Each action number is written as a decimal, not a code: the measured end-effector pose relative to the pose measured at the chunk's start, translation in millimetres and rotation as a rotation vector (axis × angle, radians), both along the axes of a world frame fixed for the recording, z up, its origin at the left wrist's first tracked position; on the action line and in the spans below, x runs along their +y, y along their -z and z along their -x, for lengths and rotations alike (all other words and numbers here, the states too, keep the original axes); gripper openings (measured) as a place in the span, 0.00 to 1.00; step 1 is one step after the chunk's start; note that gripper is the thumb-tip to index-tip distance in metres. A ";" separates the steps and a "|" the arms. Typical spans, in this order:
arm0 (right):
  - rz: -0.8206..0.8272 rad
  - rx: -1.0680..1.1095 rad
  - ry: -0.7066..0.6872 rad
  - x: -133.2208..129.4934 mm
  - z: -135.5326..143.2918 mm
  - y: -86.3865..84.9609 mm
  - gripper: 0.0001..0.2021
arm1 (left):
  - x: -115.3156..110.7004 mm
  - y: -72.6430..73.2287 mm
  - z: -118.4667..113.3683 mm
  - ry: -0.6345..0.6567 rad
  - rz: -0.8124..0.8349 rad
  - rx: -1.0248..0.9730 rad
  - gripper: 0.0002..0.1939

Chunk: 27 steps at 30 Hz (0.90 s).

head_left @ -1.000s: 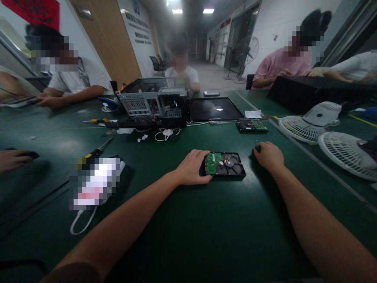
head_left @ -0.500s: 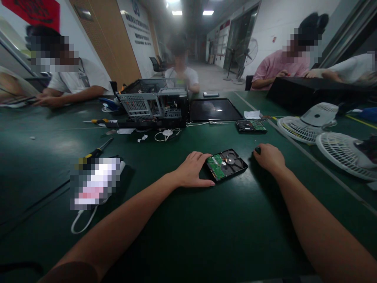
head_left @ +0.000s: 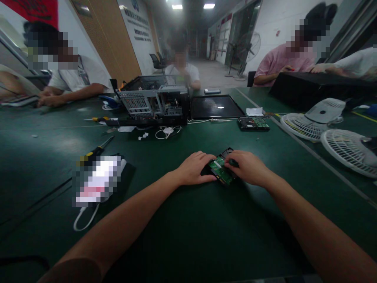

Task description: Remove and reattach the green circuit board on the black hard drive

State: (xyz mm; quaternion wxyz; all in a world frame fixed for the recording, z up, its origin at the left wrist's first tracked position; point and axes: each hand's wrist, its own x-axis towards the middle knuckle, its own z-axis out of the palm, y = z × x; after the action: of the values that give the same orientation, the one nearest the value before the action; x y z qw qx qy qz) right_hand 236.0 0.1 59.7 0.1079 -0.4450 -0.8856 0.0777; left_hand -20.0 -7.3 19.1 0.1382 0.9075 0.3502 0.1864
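Note:
A hard drive with a green circuit board lies on the green table, its board side up. My left hand grips its left edge between thumb and fingers. Over the drive's right part is my right hand, its fingers pinched round a small dark tool. The tool's tip is hidden, and that hand covers much of the drive's right side.
An opened computer case and a black panel stand ahead. Another hard drive lies beyond my right hand. White fan grilles are right; a screwdriver and phone left. People sit around the table.
My right hand has moved left with the dark tool, from beside the drive to over it. My left hand still holds the drive, which is turned slightly.

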 end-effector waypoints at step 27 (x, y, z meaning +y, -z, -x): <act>0.024 0.157 -0.095 -6.3 20.7 13.6 0.05 | 7.1 9.9 3.8 0.070 -0.097 0.033 0.31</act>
State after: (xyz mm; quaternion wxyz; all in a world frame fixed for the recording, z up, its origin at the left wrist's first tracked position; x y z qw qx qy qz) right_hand 215.3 -6.3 46.1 0.1678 -0.3962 -0.8936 0.1281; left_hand -23.8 -0.1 9.2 0.0946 0.9277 0.3112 0.1833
